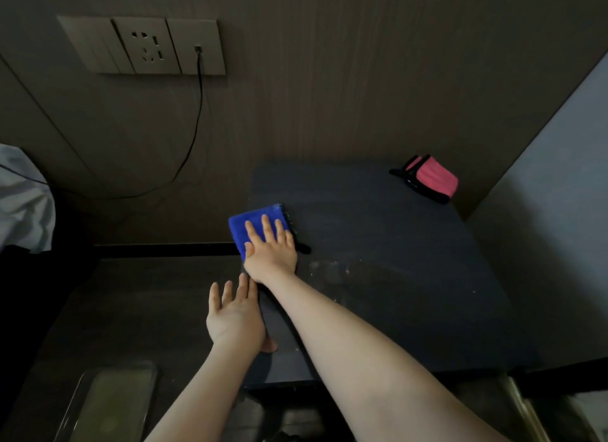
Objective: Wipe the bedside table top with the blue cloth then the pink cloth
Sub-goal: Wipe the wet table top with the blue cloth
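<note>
We see our right hand point(271, 249) lying flat on the blue cloth point(255, 226), with the fingers spread apart and pressing down, not squeezing it. The blue cloth sits under our palm and fingers, at the far left edge of the dark bedside table top point(394, 260). Part of the cloth sticks out past our fingertips and to the left of them. Our left hand point(235, 316) is open too, with fingers apart, and it rests against the left side edge of the table, nearer to us than the right hand. It holds nothing. The pink cloth point(434, 178) lies folded at the far right corner of the table top, well apart from both hands. On the wall behind there is a socket panel point(144, 45) with a black cable point(197, 112) hanging from it.
</note>
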